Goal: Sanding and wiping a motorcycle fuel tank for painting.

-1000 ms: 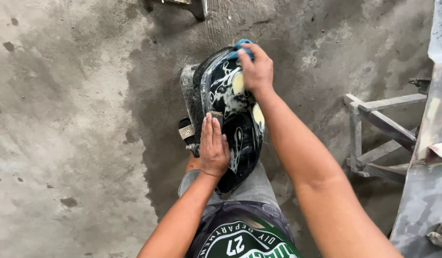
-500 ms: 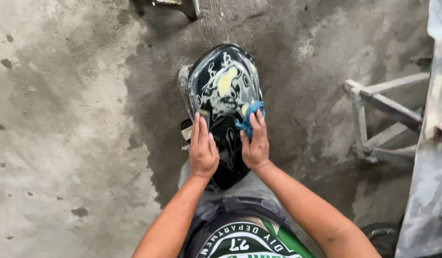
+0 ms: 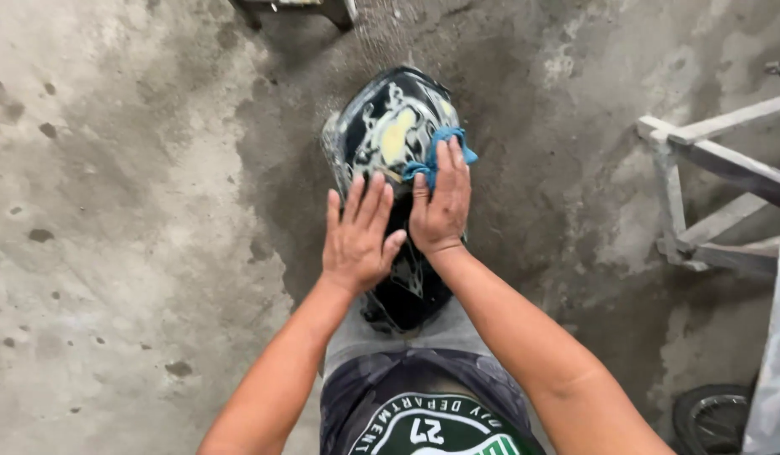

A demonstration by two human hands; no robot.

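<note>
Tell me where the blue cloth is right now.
In the head view, the blue cloth lies under the right hand's fingers, pressed on the right side of the black painted panel, with the left hand flat beside it.

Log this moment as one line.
left hand flat on black helmet | right hand pressing blue cloth on helmet | floor wet
</note>
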